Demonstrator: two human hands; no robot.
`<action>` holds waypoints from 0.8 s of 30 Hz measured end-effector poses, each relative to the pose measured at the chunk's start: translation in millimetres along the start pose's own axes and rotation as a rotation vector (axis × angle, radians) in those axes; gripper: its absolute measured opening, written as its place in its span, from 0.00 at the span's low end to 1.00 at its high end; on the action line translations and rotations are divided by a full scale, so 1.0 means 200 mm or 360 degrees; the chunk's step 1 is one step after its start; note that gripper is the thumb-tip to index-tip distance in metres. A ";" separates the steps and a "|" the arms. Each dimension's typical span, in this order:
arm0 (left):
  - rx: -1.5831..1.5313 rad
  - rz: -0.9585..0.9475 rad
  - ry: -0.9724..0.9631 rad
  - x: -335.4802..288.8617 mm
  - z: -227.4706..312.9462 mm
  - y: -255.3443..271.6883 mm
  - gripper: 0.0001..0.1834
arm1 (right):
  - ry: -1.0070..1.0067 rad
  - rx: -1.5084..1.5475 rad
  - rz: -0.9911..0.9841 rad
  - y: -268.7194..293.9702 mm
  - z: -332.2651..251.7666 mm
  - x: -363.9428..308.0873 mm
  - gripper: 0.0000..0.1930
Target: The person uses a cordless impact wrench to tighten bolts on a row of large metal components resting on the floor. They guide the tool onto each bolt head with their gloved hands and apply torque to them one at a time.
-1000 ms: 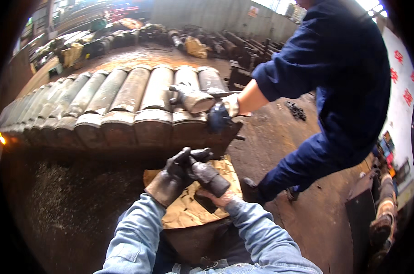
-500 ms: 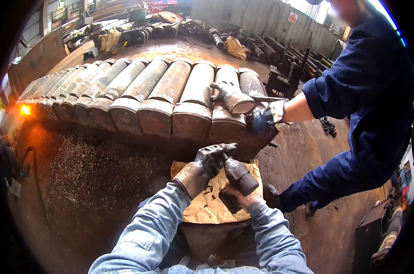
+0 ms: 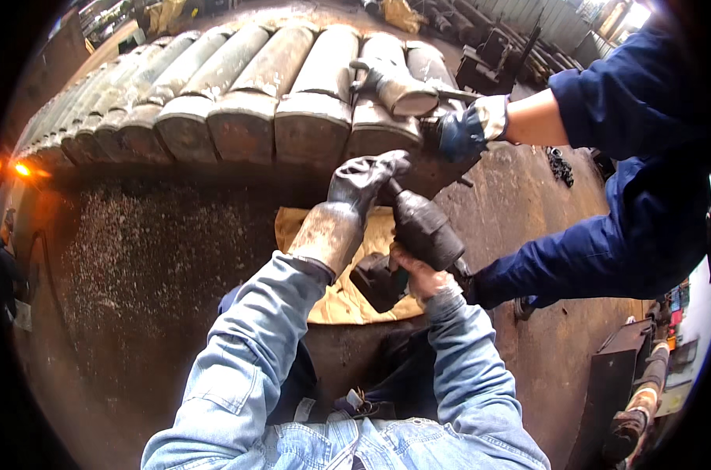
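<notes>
My right hand (image 3: 424,276), bare, is wrapped around the handle of a dark cordless impact wrench (image 3: 427,229). Its battery block (image 3: 377,283) hangs low beside my wrist, and its nose points up and forward. My left hand (image 3: 358,186), in a dirty dark glove, is closed at the wrench's tip; whatever lies in its fingers is hidden. Both hands are above a sheet of brown paper (image 3: 347,307), just short of the end of a row of heavy metal segments (image 3: 312,125).
A co-worker in dark blue stands at the right, gloved hands (image 3: 466,129) on the nearest segment end with a bar-like tool. One leg (image 3: 543,262) stretches close to my right arm. Gritty debris (image 3: 159,243) covers the floor at left; a bright orange glow (image 3: 22,168) shows far left.
The view has tipped downward, so the scene sits higher. My left hand remains at the wrench's tip and my right still grips its handle. The co-worker's hands stay at the segment end.
</notes>
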State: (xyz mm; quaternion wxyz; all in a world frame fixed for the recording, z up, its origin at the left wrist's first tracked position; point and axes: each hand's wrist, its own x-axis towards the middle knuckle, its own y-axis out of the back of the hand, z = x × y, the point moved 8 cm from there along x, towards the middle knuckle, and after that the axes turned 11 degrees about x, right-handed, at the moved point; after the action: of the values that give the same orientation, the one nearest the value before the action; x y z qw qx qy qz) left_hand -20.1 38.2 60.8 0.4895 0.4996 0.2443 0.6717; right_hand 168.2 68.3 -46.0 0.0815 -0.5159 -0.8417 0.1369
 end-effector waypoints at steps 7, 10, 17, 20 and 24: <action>-0.3084 -0.0822 0.0941 0.32 0.04 -0.53 0.17 | 0.0001 0.0096 0.0046 0.00 -0.11 -0.01 0.21; -0.2277 -0.0059 0.0298 0.39 -0.16 -0.48 0.17 | -0.0023 -0.0008 -0.0028 -0.01 -0.07 0.03 0.19; -0.3256 -0.0762 0.1007 0.34 -0.07 -0.67 0.29 | 0.0044 0.0257 -0.0017 -0.06 -0.21 0.03 0.26; -0.3189 -0.0816 0.1002 0.32 0.01 -0.56 0.29 | 0.0022 0.0396 -0.0046 -0.04 -0.16 0.02 0.25; -0.2451 -0.0324 0.0966 0.31 -0.04 -0.54 0.20 | 0.0040 0.0336 -0.0002 0.01 -0.17 -0.03 0.22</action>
State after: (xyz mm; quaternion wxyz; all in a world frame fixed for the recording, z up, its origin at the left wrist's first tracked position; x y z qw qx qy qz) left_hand 16.1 139.4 -3.5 0.6653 -0.2022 -0.1180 0.7089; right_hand 182.2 68.2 -14.8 0.1462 -0.5056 -0.8218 0.2183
